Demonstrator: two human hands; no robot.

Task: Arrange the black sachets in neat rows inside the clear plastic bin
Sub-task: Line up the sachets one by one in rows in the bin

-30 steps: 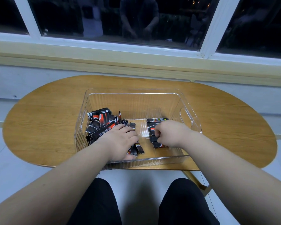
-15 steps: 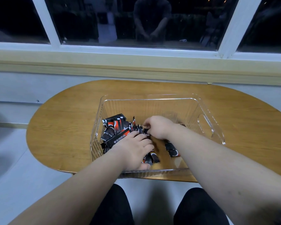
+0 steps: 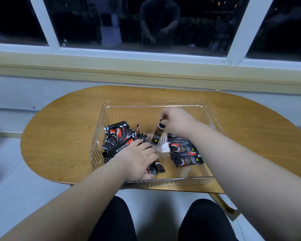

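Observation:
A clear plastic bin [image 3: 214, 122] stands on a wooden oval table. A loose heap of black sachets [image 3: 118, 136] with red and white print fills its left side. My left hand [image 3: 137, 160] rests on the near part of that heap, fingers spread over the sachets. My right hand [image 3: 177, 122] is raised over the bin's middle and pinches the top end of one black sachet [image 3: 157, 134], which hangs upright. A flat row of sachets [image 3: 184, 153] lies side by side on the bin floor at the right, partly hidden by my right forearm.
The table [image 3: 59, 133] stands against a wall under a window sill [image 3: 146, 75]. My knees in dark trousers [image 3: 115, 223] are below the table's near edge. A table leg [image 3: 224, 206] shows at the lower right.
My right hand went from the row at the right to the heap, then lifted a single sachet up over the bin's middle. My left hand stayed on the heap. The camera view shifted left.

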